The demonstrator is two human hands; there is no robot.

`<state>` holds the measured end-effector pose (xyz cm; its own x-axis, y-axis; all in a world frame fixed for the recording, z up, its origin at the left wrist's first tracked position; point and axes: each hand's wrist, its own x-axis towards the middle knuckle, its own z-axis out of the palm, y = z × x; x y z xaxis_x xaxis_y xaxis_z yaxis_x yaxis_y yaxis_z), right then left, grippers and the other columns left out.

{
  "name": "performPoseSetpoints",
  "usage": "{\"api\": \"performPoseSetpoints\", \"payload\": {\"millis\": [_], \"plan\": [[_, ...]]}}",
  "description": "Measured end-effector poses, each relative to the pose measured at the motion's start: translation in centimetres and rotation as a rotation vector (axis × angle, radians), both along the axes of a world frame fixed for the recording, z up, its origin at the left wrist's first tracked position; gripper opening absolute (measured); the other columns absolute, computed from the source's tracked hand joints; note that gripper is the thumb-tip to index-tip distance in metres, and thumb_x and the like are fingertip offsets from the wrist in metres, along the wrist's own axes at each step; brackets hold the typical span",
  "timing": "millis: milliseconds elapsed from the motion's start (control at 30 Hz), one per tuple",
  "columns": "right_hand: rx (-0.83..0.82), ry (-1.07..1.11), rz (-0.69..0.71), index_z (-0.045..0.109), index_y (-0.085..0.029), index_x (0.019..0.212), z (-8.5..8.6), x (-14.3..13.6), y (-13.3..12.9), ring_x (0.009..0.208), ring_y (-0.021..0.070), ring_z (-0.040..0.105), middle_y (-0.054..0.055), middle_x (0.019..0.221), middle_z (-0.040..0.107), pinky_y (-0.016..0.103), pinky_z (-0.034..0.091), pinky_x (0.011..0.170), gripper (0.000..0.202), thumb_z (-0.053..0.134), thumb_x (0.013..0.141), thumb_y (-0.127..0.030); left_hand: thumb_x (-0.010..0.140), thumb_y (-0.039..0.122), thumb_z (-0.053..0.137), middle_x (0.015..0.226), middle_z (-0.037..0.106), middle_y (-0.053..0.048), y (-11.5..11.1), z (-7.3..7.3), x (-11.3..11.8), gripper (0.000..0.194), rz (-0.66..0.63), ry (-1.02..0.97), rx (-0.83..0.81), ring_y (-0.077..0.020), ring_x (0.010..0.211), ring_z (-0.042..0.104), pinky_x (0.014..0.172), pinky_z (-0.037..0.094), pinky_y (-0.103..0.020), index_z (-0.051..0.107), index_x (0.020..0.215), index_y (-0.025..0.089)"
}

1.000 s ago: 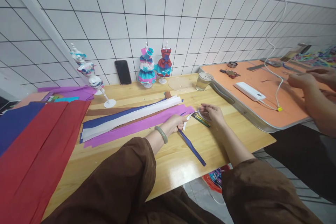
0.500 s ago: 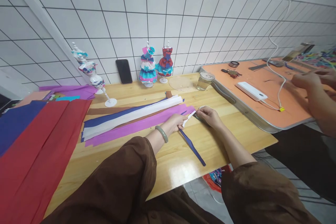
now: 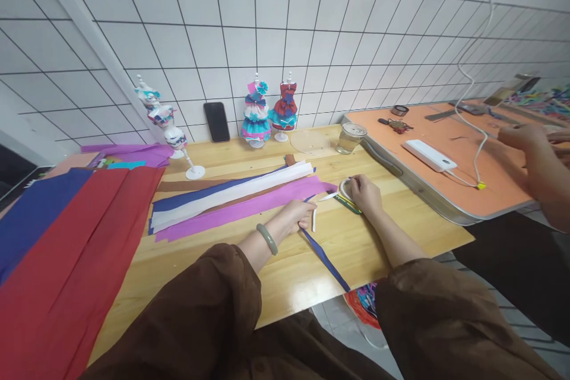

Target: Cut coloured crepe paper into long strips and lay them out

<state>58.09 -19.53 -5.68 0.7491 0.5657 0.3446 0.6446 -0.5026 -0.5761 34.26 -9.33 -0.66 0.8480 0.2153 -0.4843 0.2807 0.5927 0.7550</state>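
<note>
My left hand (image 3: 299, 215), with a green bangle at the wrist, pinches a narrow dark blue strip (image 3: 324, 254) that trails toward the table's front edge. A short white strip (image 3: 314, 219) hangs by its fingertips, and a small white piece (image 3: 328, 196) lies just beyond. My right hand (image 3: 364, 193) has its fingers closed at a white tape roll (image 3: 345, 189) beside a green-handled tool (image 3: 347, 204). Behind my left hand lie long purple (image 3: 244, 205), white and dark blue strips.
Red cloth (image 3: 57, 249) covers the left side. Small dressed figures (image 3: 256, 116), a phone (image 3: 217, 122) and a lidded cup (image 3: 351, 138) stand at the back. Another person's hands (image 3: 525, 138) are over the orange table (image 3: 467, 184), near a white power bank (image 3: 430, 155).
My right hand has moved from the white strip to the tape roll, which now shows with the green tool. The white strip now hangs down near my left fingertips.
</note>
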Motion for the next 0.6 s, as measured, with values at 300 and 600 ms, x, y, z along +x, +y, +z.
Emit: {"api": "performPoseSetpoints", "payload": {"millis": [300,600], "plan": [[-0.147,-0.074,-0.064,0.062,-0.012,0.098,0.8,4.0,-1.4,0.083,0.0276,0.06,0.017,0.089,0.067,0.037,0.041,0.075,0.036,0.043,0.083,-0.04,0.075,0.019,0.054,0.047,0.018,0.012,-4.0,0.5,-1.1,0.012,-0.05,-0.065,-0.055,-0.0023,0.035,0.015,0.039,0.01,-0.017,0.043,0.08,0.019],[-0.078,0.025,-0.088,0.054,-0.008,0.106,1.8,7.3,-2.8,0.06,0.0191,0.062,0.015,0.081,0.068,0.031,0.046,0.057,0.043,0.024,0.091,-0.035,0.083,0.03,0.045,0.068,0.054,-0.001,-0.1,-0.5,-1.4,0.034,0.108,0.236,0.943,-0.0108,0.052,0.048,0.051,0.036,-0.023,0.046,0.115,0.019]]}}
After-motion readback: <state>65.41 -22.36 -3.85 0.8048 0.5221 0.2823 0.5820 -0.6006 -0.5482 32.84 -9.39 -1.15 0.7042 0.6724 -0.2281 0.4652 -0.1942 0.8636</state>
